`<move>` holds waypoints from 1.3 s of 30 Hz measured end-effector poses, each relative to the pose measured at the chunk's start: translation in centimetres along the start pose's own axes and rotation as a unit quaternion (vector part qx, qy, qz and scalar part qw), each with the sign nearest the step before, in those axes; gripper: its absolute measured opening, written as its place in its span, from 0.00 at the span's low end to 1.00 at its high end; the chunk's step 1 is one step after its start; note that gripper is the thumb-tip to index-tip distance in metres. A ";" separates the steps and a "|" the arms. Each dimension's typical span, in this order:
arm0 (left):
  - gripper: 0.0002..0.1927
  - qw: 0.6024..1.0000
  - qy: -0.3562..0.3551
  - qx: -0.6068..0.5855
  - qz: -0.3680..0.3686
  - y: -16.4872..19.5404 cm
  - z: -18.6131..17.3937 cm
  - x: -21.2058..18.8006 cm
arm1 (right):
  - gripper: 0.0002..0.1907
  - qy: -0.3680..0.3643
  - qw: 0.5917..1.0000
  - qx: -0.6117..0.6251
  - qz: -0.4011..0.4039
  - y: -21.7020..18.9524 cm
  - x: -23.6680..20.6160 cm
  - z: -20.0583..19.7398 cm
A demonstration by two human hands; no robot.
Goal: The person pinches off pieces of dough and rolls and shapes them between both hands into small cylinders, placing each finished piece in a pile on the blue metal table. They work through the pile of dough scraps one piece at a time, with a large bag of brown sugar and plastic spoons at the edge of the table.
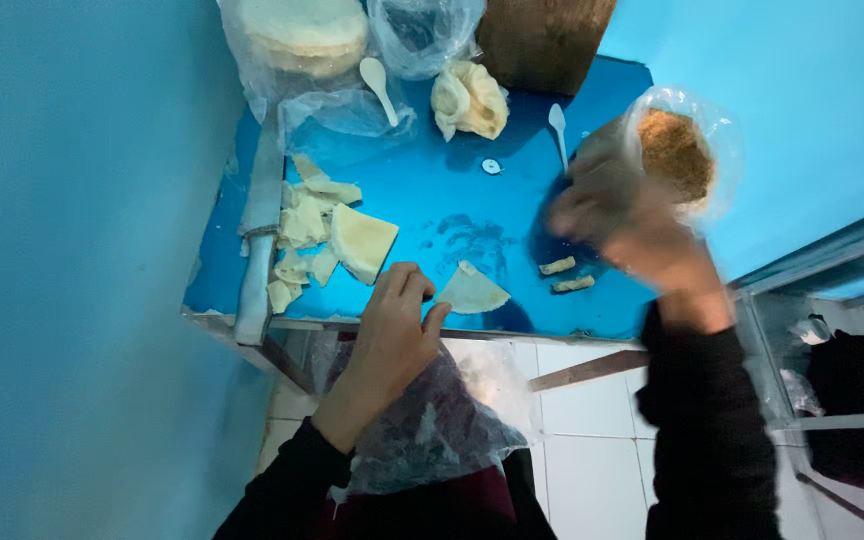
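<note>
My left hand point(395, 325) rests at the near edge of the blue table point(432, 205), its fingertips touching a flat triangular piece of thin dough point(470, 291). My right hand point(617, 215) is blurred by motion above the table's right side, beside a clear bag of brown crumbly filling point(676, 152); what it holds cannot be made out. Two small rolled dough pieces point(565, 275) lie just left of it. A stack of cut dough triangles point(360, 240) and scraps sits left of my left hand.
A long knife point(257, 240) lies along the table's left edge. At the back are a bagged stack of round dough sheets point(302, 35), a crumpled lump of dough point(469, 100), two white plastic spoons point(379, 85), and a wooden board point(542, 40). A plastic bag point(432, 420) lies on my lap.
</note>
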State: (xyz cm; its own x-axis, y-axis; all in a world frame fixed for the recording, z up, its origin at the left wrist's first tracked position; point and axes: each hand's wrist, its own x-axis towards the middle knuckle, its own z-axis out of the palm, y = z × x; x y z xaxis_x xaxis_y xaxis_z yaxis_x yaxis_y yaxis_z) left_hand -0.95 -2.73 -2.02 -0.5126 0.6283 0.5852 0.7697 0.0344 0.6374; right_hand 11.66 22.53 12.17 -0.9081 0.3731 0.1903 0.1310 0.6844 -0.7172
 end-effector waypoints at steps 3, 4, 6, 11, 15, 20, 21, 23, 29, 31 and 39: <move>0.14 1.000 0.014 0.001 -0.014 0.3 0.2 0.1 | 0.21 -0.069 0.996 -0.053 -0.011 -0.4 -0.9 7.8; 0.14 1.000 0.014 0.002 -0.015 0.3 0.2 0.1 | 0.22 -0.090 0.996 0.005 -0.021 -0.4 -1.2 9.8; 0.14 1.000 0.016 0.000 -0.018 0.4 0.4 0.2 | 0.21 -0.069 0.995 0.026 -0.073 0.1 -2.1 12.1; 0.12 1.000 0.003 0.014 -0.027 0.3 0.9 0.0 | 0.25 -0.014 0.980 -0.072 -0.184 1.9 -4.2 12.3; 0.10 1.000 0.010 0.003 -0.029 0.3 1.1 0.1 | 0.33 0.014 0.964 -0.173 -0.201 2.2 -5.1 11.9; 0.09 0.998 -0.023 0.008 -0.063 0.2 1.1 0.4 | 0.35 0.002 0.975 -0.179 -0.135 1.2 -4.9 11.6; 0.09 0.997 -0.036 0.012 -0.072 0.2 1.1 0.5 | 0.35 -0.008 0.972 -0.193 -0.133 1.0 -4.9 11.4; 0.09 0.998 -0.013 0.001 -0.055 0.1 1.1 0.5 | 0.36 -0.013 0.970 -0.199 -0.136 0.6 -5.1 11.0; 0.08 0.999 -0.007 0.003 -0.035 0.2 1.0 0.6 | 0.37 0.041 0.971 -0.216 -0.095 0.4 -5.8 10.9; 0.07 0.999 -0.016 0.001 -0.032 0.3 1.0 0.7 | 0.36 0.031 0.969 -0.231 -0.082 0.3 -5.6 11.1; 0.04 0.987 -0.042 -0.109 -0.107 1.3 0.9 0.6 | 0.37 -0.012 0.989 -0.145 -0.039 -0.6 -5.1 10.5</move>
State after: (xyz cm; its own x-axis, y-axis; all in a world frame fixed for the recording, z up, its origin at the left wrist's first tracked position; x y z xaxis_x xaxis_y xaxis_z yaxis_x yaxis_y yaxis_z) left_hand 0.09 -1.54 -1.28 -0.6141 0.6870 0.3885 0.5423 0.0097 0.8401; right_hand 12.06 13.64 4.59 -0.9282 0.3006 0.2191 0.1662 0.8620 -0.4788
